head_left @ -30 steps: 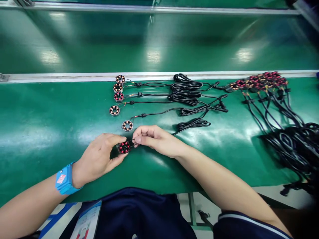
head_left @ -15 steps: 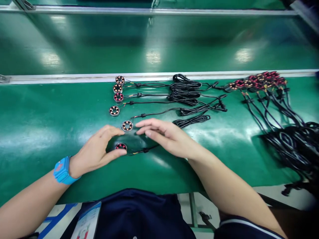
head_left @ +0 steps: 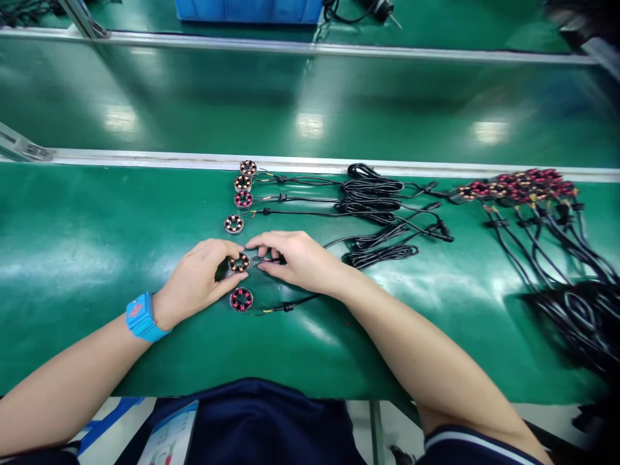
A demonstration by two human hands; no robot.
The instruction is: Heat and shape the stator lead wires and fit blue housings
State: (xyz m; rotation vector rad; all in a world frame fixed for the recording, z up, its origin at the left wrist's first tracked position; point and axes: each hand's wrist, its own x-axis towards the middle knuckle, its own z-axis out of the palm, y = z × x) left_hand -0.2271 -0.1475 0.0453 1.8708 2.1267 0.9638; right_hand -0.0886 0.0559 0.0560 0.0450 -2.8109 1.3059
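My left hand (head_left: pixel 201 278), with a blue wristband (head_left: pixel 145 316), has thumb and fingers around a ring-shaped coil with copper windings (head_left: pixel 239 262). Just right of it, my right hand (head_left: pixel 295 258) pinches the black cable near the coil's thin wires. A coil with red windings (head_left: pixel 241 299) lies below, nearer my body, its cable (head_left: pixel 288 307) running right and partly under my right forearm. Above my hands, several more coils (head_left: pixel 233 224) form a rough column, and their black cables (head_left: pixel 372 189) stretch right into folded bundles.
At the right a pile of red and copper coils (head_left: pixel 526 186) lies with dark cables (head_left: pixel 571 310) hanging toward the front edge. A metal rail (head_left: pixel 194 158) runs behind the green table (head_left: pixel 97 245). Farther back are a blue bin (head_left: pixel 252 10) and a black tool (head_left: pixel 382 10).
Both hands have closed in on the copper coil and its cable, and the coil has moved slightly left and nearer my body relative to the others. The view has shifted, showing the blue bin.
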